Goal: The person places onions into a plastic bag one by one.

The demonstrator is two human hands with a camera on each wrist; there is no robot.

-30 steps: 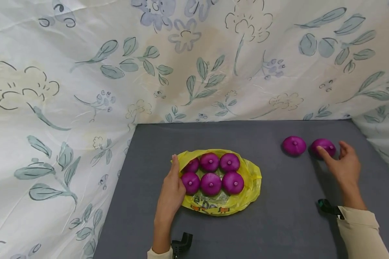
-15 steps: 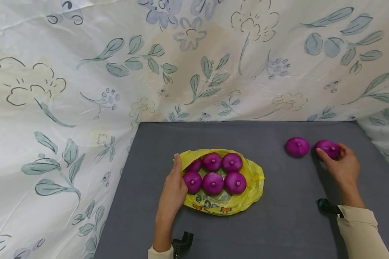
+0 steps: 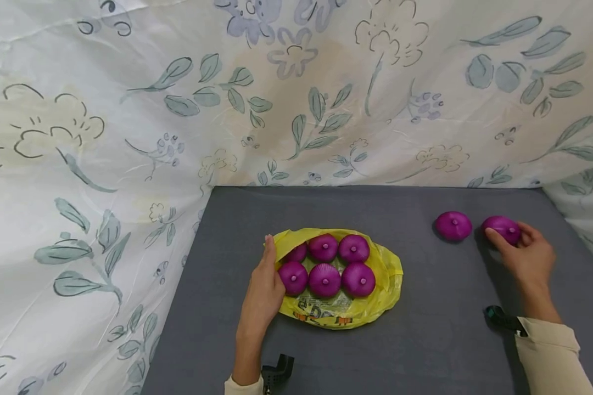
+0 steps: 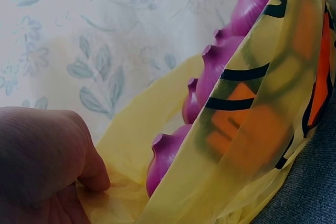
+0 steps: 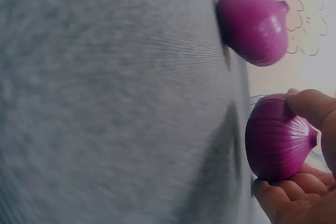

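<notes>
On the grey tabletop, my left hand (image 3: 261,296) pinches the left edge of a yellow plastic bag (image 3: 386,291); the left wrist view shows the thumb against the bag's film (image 4: 123,182). Several purple onions (image 3: 324,280) sit in two rows inside its wide mouth, stem tips up. Far to the right, my right hand (image 3: 531,255) holds another purple onion (image 3: 501,229) between thumb and fingers. The right wrist view shows that onion (image 5: 275,137) slightly apart from its shadow on the table. A loose onion (image 3: 453,226) stands just left of it.
The dark grey table (image 3: 425,340) runs back to a flowered cloth (image 3: 346,99) hanging behind it and along the left side. Bare tabletop lies between the bag and the two onions at the right. Both wrists carry black straps.
My right hand's fingers have come in around the onion, which has shifted slightly right, away from the loose onion. The left hand and the bag have stayed in place; the head view has shifted a little.
</notes>
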